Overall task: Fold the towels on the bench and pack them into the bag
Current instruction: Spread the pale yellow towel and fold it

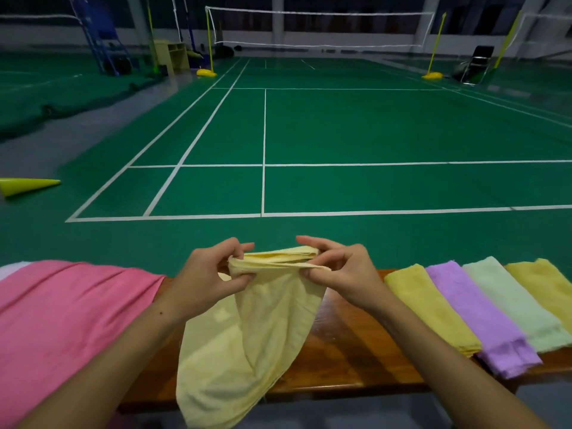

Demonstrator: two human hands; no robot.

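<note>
**Two-handed pinch on the top edge of a pale yellow towel**

The left hand [205,274] and right hand [337,270] each pinch one end of the gathered upper edge of a pale yellow towel [247,329], thumbs and fingertips closed on several stacked layers. The edge is held taut between the hands, just above the far side of the wooden bench [346,345]; the rest of the cloth hangs down over the bench and past its near edge. To the right, four folded towels lie side by side on the bench: yellow [433,308], purple [483,317], mint [517,305] and another yellow [548,286]. To the left lies a large pink cloth [62,320], possibly the bag, though that cannot be told. Likely risks: the pinched layers may slip out of alignment if either grip loosens, giving a crooked fold; the hanging end, being unsupported, may drag the towel off the bench towards the floor.
</note>
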